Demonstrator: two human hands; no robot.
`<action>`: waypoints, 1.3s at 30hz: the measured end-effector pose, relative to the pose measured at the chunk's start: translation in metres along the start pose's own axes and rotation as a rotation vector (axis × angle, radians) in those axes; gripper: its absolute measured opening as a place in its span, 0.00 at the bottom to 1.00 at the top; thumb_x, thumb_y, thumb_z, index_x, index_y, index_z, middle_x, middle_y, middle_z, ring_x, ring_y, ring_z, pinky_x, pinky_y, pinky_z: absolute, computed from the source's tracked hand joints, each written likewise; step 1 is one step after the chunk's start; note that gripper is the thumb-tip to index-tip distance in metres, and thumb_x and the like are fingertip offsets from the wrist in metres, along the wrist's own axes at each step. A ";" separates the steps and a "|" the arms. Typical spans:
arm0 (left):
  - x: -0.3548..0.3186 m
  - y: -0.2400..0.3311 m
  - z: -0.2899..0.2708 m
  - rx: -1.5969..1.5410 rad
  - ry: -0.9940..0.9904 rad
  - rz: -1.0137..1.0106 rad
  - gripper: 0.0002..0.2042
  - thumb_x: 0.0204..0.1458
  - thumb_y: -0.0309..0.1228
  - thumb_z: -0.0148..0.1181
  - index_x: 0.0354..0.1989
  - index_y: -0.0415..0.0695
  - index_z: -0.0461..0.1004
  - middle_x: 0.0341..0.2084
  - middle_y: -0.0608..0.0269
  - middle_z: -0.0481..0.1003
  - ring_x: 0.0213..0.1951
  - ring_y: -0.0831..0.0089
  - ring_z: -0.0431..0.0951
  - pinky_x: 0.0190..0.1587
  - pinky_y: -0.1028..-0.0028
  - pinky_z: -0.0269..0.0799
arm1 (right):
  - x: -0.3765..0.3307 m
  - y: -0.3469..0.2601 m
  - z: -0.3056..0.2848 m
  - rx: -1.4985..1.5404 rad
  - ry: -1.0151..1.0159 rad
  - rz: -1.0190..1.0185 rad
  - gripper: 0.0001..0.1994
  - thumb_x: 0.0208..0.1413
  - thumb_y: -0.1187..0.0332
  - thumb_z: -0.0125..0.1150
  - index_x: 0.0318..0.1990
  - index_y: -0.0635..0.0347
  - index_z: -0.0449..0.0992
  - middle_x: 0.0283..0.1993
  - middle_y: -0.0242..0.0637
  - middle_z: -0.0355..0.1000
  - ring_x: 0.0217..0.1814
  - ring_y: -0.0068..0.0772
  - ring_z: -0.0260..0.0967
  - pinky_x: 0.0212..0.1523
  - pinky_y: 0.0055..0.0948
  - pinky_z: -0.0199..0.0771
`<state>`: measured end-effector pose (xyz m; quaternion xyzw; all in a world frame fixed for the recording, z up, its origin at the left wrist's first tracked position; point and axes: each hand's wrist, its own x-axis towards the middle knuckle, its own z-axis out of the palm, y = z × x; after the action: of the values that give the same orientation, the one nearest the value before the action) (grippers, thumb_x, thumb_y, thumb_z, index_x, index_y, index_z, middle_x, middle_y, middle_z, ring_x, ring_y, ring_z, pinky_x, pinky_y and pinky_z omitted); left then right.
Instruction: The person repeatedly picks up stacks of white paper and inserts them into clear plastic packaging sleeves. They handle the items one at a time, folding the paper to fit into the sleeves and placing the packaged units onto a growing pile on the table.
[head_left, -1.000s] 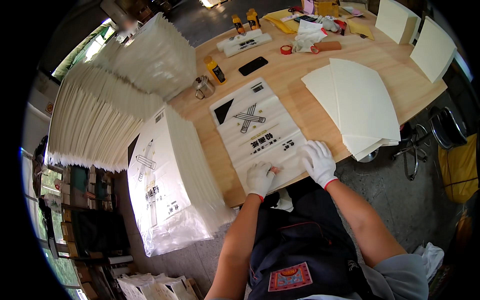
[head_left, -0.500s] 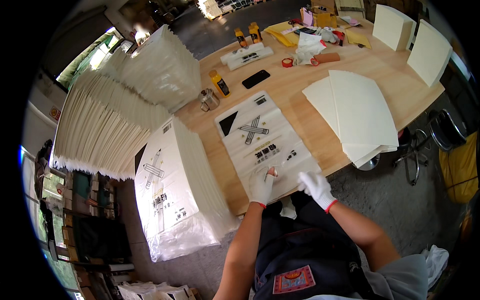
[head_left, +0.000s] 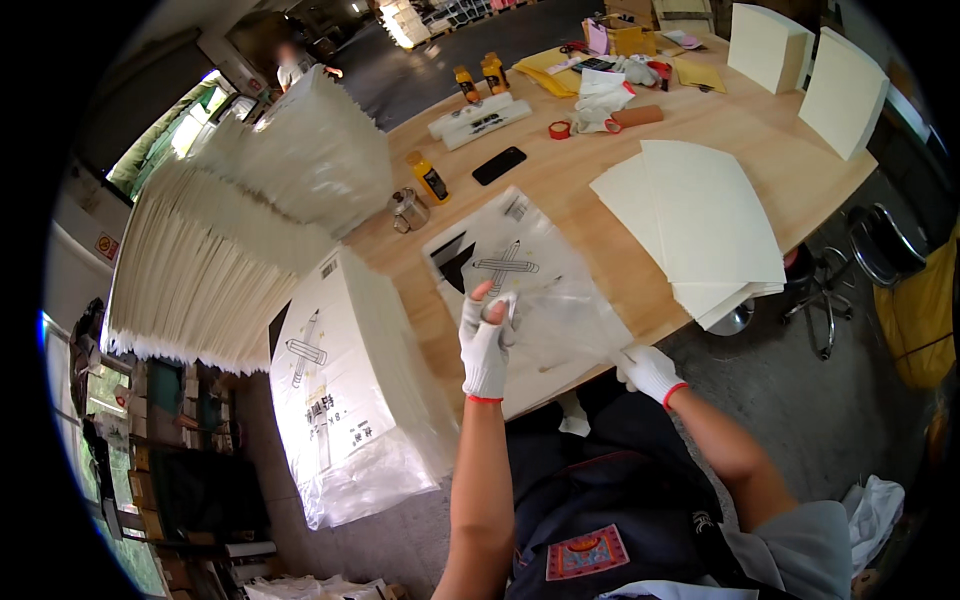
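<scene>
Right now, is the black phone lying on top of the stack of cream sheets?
No, the black phone lies on bare wooden table, left of and apart from the stack of cream sheets.

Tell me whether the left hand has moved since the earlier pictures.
Yes. The left hand has risen off the table edge, lifting the near end of the clear printed bag toward the phone.

You see bright, even daylight across the wooden desk (head_left: 560,215), with soft shadows only. Glare whitens the clear plastic bag (head_left: 545,290) and the far doorway. The fisheye bends straight edges near the black rim, and the background there goes blurry.
</scene>
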<state>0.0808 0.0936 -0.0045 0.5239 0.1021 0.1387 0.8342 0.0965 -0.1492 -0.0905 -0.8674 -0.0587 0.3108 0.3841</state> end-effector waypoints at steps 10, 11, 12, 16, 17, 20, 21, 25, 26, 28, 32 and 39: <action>-0.084 -0.002 0.082 1.139 -0.496 0.533 0.17 0.42 0.20 0.59 0.44 0.45 0.76 0.23 0.58 0.74 0.24 0.65 0.76 0.28 0.71 0.71 | -0.017 -0.073 0.022 -0.052 0.467 -0.664 0.20 0.58 0.51 0.50 0.34 0.61 0.77 0.33 0.45 0.76 0.35 0.42 0.73 0.38 0.38 0.71; -0.102 -0.009 0.093 1.019 -0.486 0.817 0.21 0.35 0.20 0.61 0.42 0.46 0.77 0.22 0.59 0.74 0.24 0.60 0.76 0.26 0.68 0.72 | -0.015 -0.067 0.023 -0.117 0.438 -0.635 0.20 0.58 0.52 0.51 0.34 0.61 0.77 0.34 0.45 0.75 0.36 0.42 0.73 0.38 0.38 0.71; -0.125 -0.002 0.083 1.056 -0.602 0.723 0.21 0.33 0.20 0.61 0.42 0.48 0.78 0.23 0.61 0.75 0.22 0.61 0.75 0.25 0.68 0.71 | -0.012 -0.075 0.038 -0.160 0.349 -0.675 0.19 0.58 0.52 0.51 0.35 0.61 0.76 0.34 0.45 0.75 0.37 0.42 0.73 0.39 0.38 0.71; -0.155 -0.001 0.103 1.014 -0.829 0.593 0.14 0.39 0.22 0.60 0.38 0.47 0.77 0.23 0.59 0.76 0.21 0.61 0.75 0.23 0.68 0.70 | -0.007 -0.065 0.032 -0.280 0.154 -0.659 0.16 0.58 0.55 0.51 0.39 0.59 0.76 0.37 0.44 0.75 0.40 0.43 0.72 0.41 0.38 0.70; -0.149 -0.009 0.094 1.068 -0.689 0.573 0.12 0.43 0.23 0.60 0.38 0.47 0.76 0.26 0.56 0.76 0.23 0.60 0.76 0.24 0.65 0.71 | -0.004 -0.063 0.029 -0.289 0.097 -0.661 0.16 0.58 0.56 0.51 0.40 0.59 0.76 0.37 0.43 0.75 0.41 0.43 0.72 0.42 0.38 0.70; -0.109 -0.063 0.047 1.069 -0.350 0.538 0.06 0.52 0.27 0.58 0.38 0.47 0.76 0.26 0.50 0.76 0.24 0.56 0.76 0.26 0.64 0.71 | -0.007 -0.041 -0.021 -0.261 0.003 -0.581 0.14 0.58 0.58 0.52 0.42 0.58 0.75 0.39 0.43 0.74 0.44 0.43 0.72 0.44 0.39 0.70; -0.104 -0.059 0.035 1.059 -0.260 0.398 0.06 0.53 0.28 0.57 0.39 0.47 0.76 0.24 0.52 0.76 0.23 0.60 0.76 0.25 0.67 0.71 | -0.013 -0.036 -0.039 -0.249 0.011 -0.542 0.14 0.59 0.58 0.52 0.43 0.58 0.75 0.40 0.42 0.74 0.44 0.43 0.71 0.44 0.39 0.70; -0.098 -0.069 -0.005 0.879 -0.079 0.126 0.07 0.56 0.27 0.56 0.41 0.45 0.77 0.20 0.60 0.75 0.21 0.75 0.74 0.26 0.75 0.69 | 0.005 0.016 -0.112 -0.224 0.498 -0.564 0.14 0.56 0.56 0.55 0.43 0.55 0.74 0.42 0.41 0.71 0.51 0.42 0.67 0.47 0.41 0.69; -0.100 -0.071 -0.004 0.892 -0.118 0.122 0.07 0.56 0.27 0.55 0.42 0.45 0.77 0.20 0.61 0.75 0.21 0.78 0.73 0.26 0.76 0.69 | 0.012 0.024 -0.131 -0.474 0.612 -0.538 0.16 0.55 0.54 0.56 0.44 0.56 0.72 0.43 0.41 0.70 0.53 0.42 0.65 0.48 0.40 0.69; -0.100 -0.072 0.001 0.924 -0.198 0.118 0.08 0.57 0.26 0.54 0.42 0.45 0.77 0.20 0.64 0.75 0.22 0.82 0.72 0.26 0.79 0.68 | 0.019 0.030 -0.139 -0.690 0.660 -0.394 0.19 0.53 0.52 0.58 0.45 0.56 0.71 0.45 0.41 0.68 0.52 0.43 0.65 0.48 0.39 0.70; -0.103 -0.081 0.000 0.893 -0.330 0.138 0.09 0.58 0.24 0.50 0.42 0.44 0.77 0.18 0.66 0.73 0.21 0.82 0.73 0.25 0.79 0.69 | 0.027 0.017 -0.139 -0.833 0.575 -0.209 0.25 0.49 0.47 0.60 0.48 0.56 0.68 0.51 0.42 0.64 0.55 0.44 0.63 0.49 0.38 0.71; -0.078 -0.077 0.028 0.640 -0.463 -0.035 0.15 0.56 0.22 0.46 0.51 0.43 0.73 0.24 0.66 0.74 0.25 0.81 0.71 0.29 0.78 0.68 | 0.065 0.064 -0.154 -1.004 0.574 -0.562 0.13 0.57 0.55 0.50 0.42 0.52 0.71 0.42 0.39 0.70 0.46 0.41 0.69 0.43 0.39 0.73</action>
<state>0.0256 0.0120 -0.0598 0.7729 -0.0415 -0.0362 0.6321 0.2298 -0.2686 -0.0894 -0.9419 -0.3169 -0.1116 -0.0014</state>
